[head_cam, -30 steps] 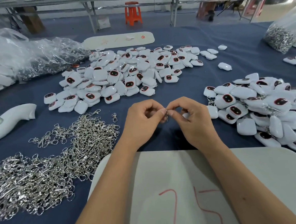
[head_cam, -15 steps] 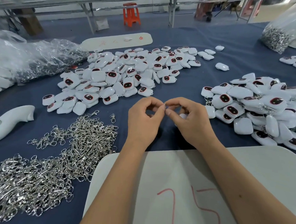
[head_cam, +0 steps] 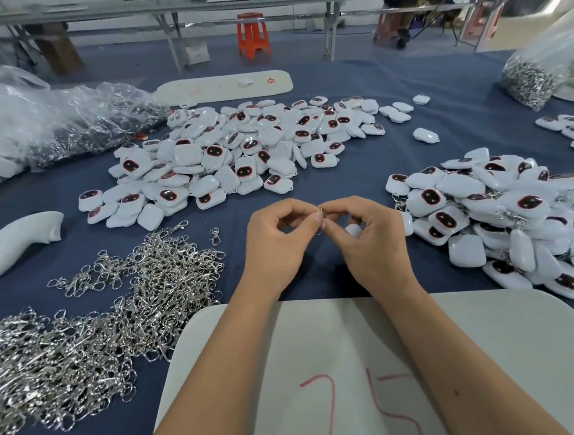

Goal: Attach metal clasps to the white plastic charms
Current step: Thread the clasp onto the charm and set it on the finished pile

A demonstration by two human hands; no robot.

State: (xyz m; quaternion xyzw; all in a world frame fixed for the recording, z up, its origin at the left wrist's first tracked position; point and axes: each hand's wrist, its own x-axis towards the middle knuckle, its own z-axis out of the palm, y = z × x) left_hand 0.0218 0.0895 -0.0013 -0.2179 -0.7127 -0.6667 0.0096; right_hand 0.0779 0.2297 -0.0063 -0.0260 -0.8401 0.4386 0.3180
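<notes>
The scene is evenly and brightly lit from overhead. Soft shadows are cast beneath both forearms onto the white board. Glints are thrown off the metal clasps at near left and the plastic bag at far left. Wide-angle bending is seen at the edges, and the far background is slightly softened.

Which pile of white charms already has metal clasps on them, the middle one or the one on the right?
The right-hand pile, beside the right hand: silver clasps show between its charms. The charms in the middle pile show only bare loops.
</notes>
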